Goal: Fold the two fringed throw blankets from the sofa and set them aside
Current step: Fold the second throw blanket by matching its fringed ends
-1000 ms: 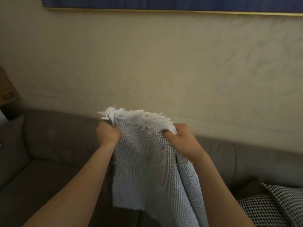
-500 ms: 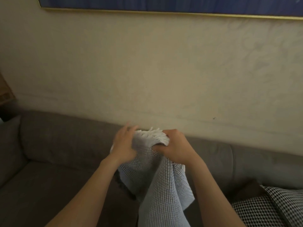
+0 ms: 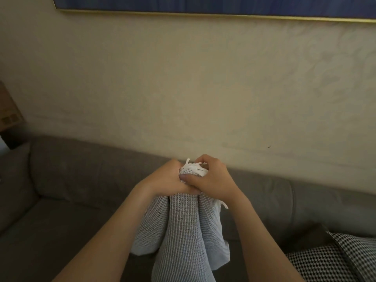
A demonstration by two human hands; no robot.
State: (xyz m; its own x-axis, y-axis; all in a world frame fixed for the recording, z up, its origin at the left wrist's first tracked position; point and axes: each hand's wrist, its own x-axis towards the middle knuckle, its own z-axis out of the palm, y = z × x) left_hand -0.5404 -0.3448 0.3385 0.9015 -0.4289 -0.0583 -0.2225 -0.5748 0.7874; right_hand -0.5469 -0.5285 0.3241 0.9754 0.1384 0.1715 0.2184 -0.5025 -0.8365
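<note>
Blanket (image 3: 183, 231): pale waffle weave, held in the air in front of the sofa (image 3: 81, 180), centre of view, its top end bunched into one grasp and the rest hanging down in three or four loose lengthwise folds that run out of the near edge of frame. White fringe (image 3: 194, 168) sticks up out of the bunch. Assessment: the fold is under way but not finished, since the top edge appears gathered together while the hanging part is uneven and unflattened. Nothing is set aside, and no second blanket is visible. Left hand (image 3: 168, 180): curled round the left side of the bunch and touching the right hand, fingertips hidden behind the cloth. Right hand (image 3: 211, 180): fingers curled over the fringe, thumb pressed on the weave below. Both forearms reach forward and converge from the near corners. A checked cushion (image 3: 335, 259) lies near right on the sofa seat. A beige wall (image 3: 183, 88) stands behind.
</note>
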